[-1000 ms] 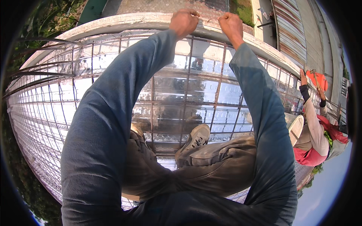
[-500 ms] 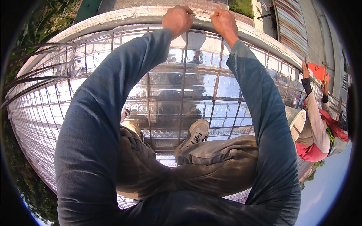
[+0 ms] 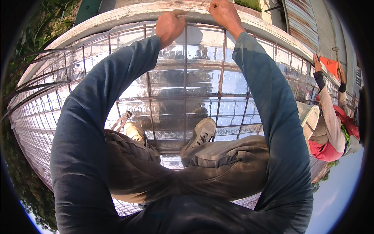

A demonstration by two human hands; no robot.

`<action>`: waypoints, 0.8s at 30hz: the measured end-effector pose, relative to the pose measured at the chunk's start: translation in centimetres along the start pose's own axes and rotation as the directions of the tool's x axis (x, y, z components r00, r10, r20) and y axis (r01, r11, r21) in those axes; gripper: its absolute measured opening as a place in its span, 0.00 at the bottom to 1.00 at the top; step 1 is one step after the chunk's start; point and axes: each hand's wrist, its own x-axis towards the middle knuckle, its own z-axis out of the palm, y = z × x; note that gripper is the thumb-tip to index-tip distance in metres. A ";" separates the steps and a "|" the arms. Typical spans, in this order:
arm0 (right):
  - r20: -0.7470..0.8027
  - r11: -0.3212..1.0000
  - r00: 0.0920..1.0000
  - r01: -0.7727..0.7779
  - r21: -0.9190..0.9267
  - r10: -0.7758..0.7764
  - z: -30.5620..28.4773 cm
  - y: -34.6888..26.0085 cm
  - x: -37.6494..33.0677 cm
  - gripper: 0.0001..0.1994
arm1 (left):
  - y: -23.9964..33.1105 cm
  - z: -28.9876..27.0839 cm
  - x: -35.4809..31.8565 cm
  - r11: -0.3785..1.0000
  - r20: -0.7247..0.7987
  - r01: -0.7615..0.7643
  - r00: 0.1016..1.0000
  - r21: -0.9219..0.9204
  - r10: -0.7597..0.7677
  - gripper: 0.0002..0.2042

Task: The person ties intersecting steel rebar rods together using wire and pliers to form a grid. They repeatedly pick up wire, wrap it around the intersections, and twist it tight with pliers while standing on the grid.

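Note:
A thin tie wire (image 3: 199, 5) spans the gap between my two fists, over the pale concrete edge at the top. My left hand (image 3: 170, 28) is closed, its thumb side toward the wire. Slightly farther out and to the right, my right hand (image 3: 225, 16) pinches the wire's other end. What lies inside the fingers is hidden. Below both hands runs a grid of rusty reinforcing bars (image 3: 186, 82) over shiny silver sheeting (image 3: 167, 78). My shoes (image 3: 203, 130) rest on this grid. Beside the left shoe is a small rusty metal tool (image 3: 124, 118), its kind unclear.
Loose bar ends (image 3: 37, 89) jut in at the left. A concrete ledge (image 3: 117, 17) borders the grid. On the right, a co-worker (image 3: 331, 117) raises both hands near an orange cloth (image 3: 330, 67) and a long-handled tool; a pale curved object (image 3: 310, 117) stands nearer.
My left hand has moved left and down, and my right hand slightly left and up. The wire between them now shows more plainly. The tool by my left shoe has come into fuller view.

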 end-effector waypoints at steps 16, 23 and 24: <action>0.118 0.891 0.974 0.226 -0.395 -0.194 -0.8 -6.9 4.1 0.09 | 0.8 3.2 -1.6 0.965 0.042 0.074 0.997 -0.252 -0.066 0.14; 0.045 0.855 0.985 0.166 -0.491 -0.166 -2.9 -4.0 4.0 0.09 | 0.3 2.4 -1.8 0.944 0.093 0.130 0.990 -0.305 -0.106 0.14; 0.052 0.858 0.987 0.160 -0.488 -0.155 -3.0 -3.6 3.2 0.10 | 0.5 2.2 -1.8 0.942 0.109 0.145 0.987 -0.302 -0.117 0.14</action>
